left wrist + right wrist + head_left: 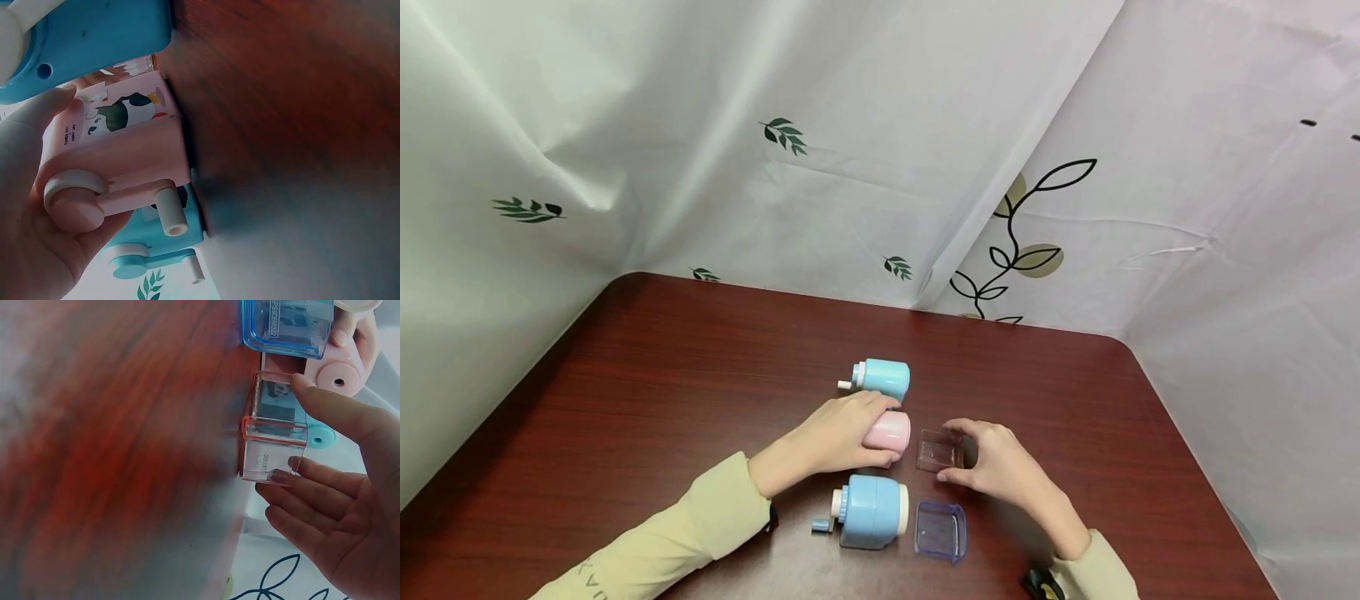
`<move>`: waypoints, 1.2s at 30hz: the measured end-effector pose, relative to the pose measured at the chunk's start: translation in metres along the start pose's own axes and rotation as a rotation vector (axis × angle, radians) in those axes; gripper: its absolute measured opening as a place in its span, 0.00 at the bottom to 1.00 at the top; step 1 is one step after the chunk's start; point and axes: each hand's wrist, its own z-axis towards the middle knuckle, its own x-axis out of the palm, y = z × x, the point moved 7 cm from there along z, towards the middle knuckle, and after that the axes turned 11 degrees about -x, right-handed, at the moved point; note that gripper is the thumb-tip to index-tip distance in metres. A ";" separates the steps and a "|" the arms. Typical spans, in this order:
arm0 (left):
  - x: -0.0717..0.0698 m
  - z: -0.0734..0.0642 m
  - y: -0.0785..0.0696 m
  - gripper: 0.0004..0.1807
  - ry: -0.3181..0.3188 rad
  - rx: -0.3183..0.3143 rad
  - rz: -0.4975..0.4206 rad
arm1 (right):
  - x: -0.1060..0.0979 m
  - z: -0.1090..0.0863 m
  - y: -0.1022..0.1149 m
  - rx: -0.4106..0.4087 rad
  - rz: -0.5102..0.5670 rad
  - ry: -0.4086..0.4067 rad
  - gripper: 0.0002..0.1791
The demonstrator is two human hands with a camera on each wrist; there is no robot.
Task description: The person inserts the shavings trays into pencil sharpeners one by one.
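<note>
My left hand [838,435] grips a pink hand-crank pencil sharpener [890,431], thumb on one side and fingers on the other. The left wrist view shows its crank and the panda picture on the pink sharpener [137,134]. To its right, my right hand [1000,462] pinches a clear plastic shavings drawer [931,451] between thumb and fingertips. In the right wrist view, the clear drawer [275,412] sits on the table, apart from the pink sharpener in the head view.
A turquoise crank sharpener [886,377] lies beyond the pink one. Nearer the front is a larger blue sharpener [872,510], with a transparent blue drawer [940,533] to its right. All are on a dark red wooden table [760,350], with patterned white curtains [850,200] behind.
</note>
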 end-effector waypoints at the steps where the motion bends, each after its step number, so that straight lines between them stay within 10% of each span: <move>1: 0.001 0.000 0.000 0.30 0.004 0.000 0.002 | 0.000 0.000 0.000 0.000 0.001 0.005 0.33; 36: 0.004 0.001 0.001 0.27 0.009 0.042 -0.028 | 0.001 0.004 -0.001 -0.019 -0.023 0.044 0.25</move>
